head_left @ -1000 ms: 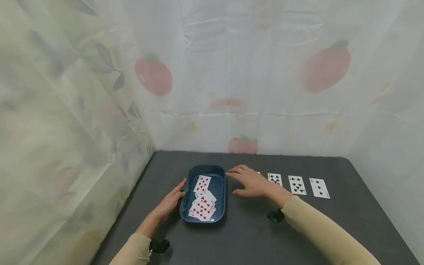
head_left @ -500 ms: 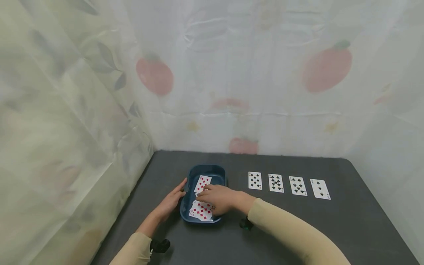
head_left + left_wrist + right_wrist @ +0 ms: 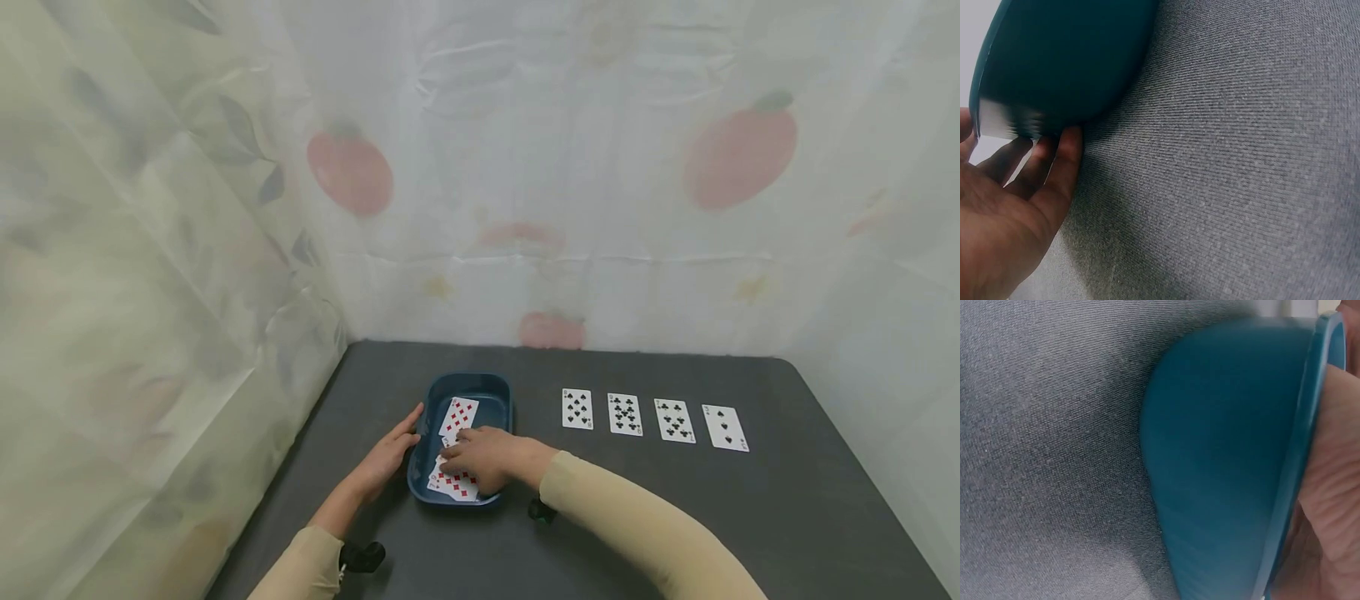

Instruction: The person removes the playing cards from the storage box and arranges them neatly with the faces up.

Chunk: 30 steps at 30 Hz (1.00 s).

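Note:
A dark blue tray [image 3: 505, 400] stands on the table, with several face-up playing cards inside. At its far end lies a diamond card [image 3: 458, 416]; nearer, another diamond card [image 3: 453, 485] tops a loose heap. My left hand [image 3: 386, 460] rests against the tray's left side, its fingers [image 3: 1065, 164] fairly straight on the outer wall. Over the near right rim reaches my right hand [image 3: 487, 460], fingers down on the heap and covering part of it. Whether it pinches a card is hidden; in the right wrist view the tray wall [image 3: 1229, 450] blocks the fingertips.
Right of the tray, black-suit cards lie face up in a spaced row: one card [image 3: 577, 409], a second [image 3: 625, 415], a third [image 3: 675, 421] and a spade card [image 3: 725, 428] at the right end. A patterned curtain [image 3: 570, 208] hangs behind the dark table [image 3: 600, 533].
My right hand has moved left from beside the card row into the tray, then slightly nearer over the heap. The leftmost row card has come into full view. My left hand stays put.

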Motion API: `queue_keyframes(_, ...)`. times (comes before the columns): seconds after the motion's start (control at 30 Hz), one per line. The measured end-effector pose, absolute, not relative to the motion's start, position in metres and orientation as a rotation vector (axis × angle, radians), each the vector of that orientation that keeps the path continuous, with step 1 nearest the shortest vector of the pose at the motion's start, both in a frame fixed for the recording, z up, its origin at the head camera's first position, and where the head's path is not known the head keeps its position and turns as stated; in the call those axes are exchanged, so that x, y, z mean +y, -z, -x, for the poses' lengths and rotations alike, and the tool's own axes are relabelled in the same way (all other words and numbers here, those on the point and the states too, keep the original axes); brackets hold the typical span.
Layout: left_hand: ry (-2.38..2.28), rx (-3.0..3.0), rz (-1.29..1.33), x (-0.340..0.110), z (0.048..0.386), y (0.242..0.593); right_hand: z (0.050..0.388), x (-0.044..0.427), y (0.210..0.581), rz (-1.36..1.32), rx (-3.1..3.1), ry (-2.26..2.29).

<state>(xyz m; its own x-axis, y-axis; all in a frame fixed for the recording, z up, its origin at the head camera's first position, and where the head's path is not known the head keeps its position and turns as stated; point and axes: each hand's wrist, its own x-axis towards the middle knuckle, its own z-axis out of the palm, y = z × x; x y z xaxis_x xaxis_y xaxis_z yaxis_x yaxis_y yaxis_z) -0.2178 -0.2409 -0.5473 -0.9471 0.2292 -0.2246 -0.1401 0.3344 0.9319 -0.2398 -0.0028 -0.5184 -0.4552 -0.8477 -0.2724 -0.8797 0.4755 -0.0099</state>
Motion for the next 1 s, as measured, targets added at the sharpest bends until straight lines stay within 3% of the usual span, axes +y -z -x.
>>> queue_keyframes(1.0,-1.638,2.295,-0.08,-0.2397,0.2184,0.5483,0.2426,-0.0033,0.5188,1.273,2.634,-0.062)
